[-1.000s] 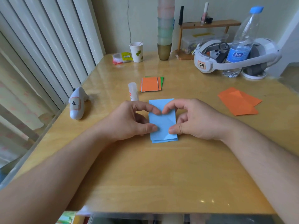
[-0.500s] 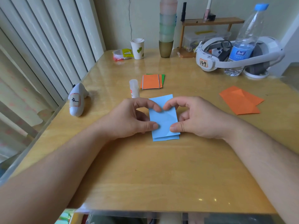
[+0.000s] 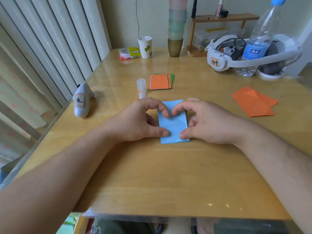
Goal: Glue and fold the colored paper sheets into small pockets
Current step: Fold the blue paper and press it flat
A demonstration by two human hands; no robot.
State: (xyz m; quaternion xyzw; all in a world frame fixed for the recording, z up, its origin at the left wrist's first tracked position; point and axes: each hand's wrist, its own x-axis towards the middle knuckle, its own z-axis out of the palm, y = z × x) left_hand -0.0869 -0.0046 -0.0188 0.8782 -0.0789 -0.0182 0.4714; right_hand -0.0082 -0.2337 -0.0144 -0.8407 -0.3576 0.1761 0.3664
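A folded blue paper [image 3: 173, 125] lies flat on the wooden table [image 3: 168, 174], long side running away from me. My left hand [image 3: 136, 122] presses its left side with thumb and forefinger tips. My right hand [image 3: 209, 120] presses its right side the same way. Both forefingers meet near the paper's upper middle, both thumbs near its lower edge. A glue stick [image 3: 141, 88] lies just beyond my left hand. Finished orange and green pockets [image 3: 160, 81] are stacked behind it. Folded orange sheets [image 3: 253, 102] lie at the right.
A white controller [image 3: 81, 103] lies at the left table edge. At the back stand a paper cup [image 3: 145, 47], a stack of plastic cups [image 3: 176, 31], a white headset [image 3: 236, 54], a water bottle [image 3: 258, 39] and a small wooden shelf [image 3: 224, 18].
The hands and blue paper keep their pose; the forefingers have crept slightly down the sheet. The head camera has shifted a little.
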